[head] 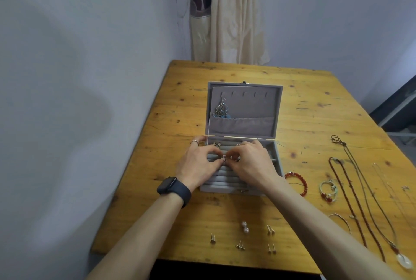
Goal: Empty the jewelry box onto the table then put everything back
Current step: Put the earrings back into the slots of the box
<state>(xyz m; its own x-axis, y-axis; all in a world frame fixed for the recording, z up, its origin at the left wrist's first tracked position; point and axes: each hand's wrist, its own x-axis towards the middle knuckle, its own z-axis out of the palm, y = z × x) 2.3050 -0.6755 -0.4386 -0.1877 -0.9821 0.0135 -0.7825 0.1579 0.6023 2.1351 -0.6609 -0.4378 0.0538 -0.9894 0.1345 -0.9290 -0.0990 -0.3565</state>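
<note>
While both hands (225, 162) are pinching a small silver ring (224, 157), the open grey velvet jewelry box's (279, 108) ring rolls (216, 178) are lying directly beneath, running three to nine o'clock.

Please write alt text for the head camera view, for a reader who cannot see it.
Two hands, left hand and right hand, pinch a small earring over an open grey jewelry box on a wooden table. Stud earrings lie nearer; necklaces and bracelets lie right.

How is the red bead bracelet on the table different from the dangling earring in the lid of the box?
The red bead bracelet lies flat on the table, right of the box; the dangling earring hangs from a slot in the open lid. The bracelet is red beads in a loop; the earring is silvery hoops with blue bits. Neither is held.
</note>
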